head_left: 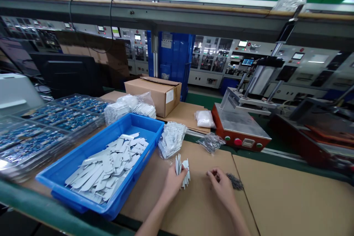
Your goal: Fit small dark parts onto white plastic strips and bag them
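Note:
My left hand (pixel 174 181) is wrapped round a small stack of white plastic pieces (pixel 186 173), held upright over the brown cardboard. To its right, my right hand (pixel 220 184) has its thumb and forefinger brought together; anything between them is too small to make out. Beside and partly behind that hand lies a little pile of dark grey parts (pixel 235 181) on the cardboard. A blue tray (pixel 148 121) at the left holds many loose white pieces (pixel 110 166). Just beyond my left hand is a bundle of white pieces in clear plastic (pixel 173 136).
Clear trays of blue circuit boards (pixel 55 118) stand far left. Behind are bagged white parts (pixel 129 107), a cardboard box (pixel 157 94), a white packet (pixel 204 118) and a crumpled clear bag (pixel 211 142). A red-based press (pixel 240 129) stands back right.

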`<state>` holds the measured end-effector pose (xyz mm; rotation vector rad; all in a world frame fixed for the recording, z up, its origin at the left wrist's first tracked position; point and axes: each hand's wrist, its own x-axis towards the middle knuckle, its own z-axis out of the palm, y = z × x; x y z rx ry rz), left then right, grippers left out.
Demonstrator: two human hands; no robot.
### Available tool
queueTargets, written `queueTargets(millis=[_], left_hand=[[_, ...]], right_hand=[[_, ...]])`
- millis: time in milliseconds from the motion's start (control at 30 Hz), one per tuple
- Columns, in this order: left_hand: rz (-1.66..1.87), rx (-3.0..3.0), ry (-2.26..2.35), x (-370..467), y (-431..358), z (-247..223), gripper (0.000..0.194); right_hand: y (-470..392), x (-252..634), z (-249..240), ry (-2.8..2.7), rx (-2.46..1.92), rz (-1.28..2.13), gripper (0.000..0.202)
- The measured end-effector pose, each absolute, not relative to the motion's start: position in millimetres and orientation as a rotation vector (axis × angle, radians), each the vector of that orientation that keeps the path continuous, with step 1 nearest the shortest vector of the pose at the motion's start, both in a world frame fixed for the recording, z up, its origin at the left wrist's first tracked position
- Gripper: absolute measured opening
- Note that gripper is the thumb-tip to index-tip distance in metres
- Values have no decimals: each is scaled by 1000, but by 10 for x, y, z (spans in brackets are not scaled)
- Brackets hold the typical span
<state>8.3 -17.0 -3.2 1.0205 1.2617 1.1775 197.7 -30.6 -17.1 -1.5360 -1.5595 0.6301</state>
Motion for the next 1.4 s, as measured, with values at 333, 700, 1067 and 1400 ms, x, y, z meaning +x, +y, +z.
queueTargets(millis=[333,700,1067,1400], left_hand=[[853,932,995,171,-282,-54,35],[1012,953,953,168,-244,-39,28],[940,998,955,177,-281,-9,20],[1075,801,890,213,-243,-97,27]], right_hand=[[-394,1552,-81,-1097,-1024,1201,18],[-398,1535,-159,-1023,-912,1340,18],[-429,1514,-45,-1414,-1078,1009,13],[-446,1488,-27,-1423,-1146,930,14]])
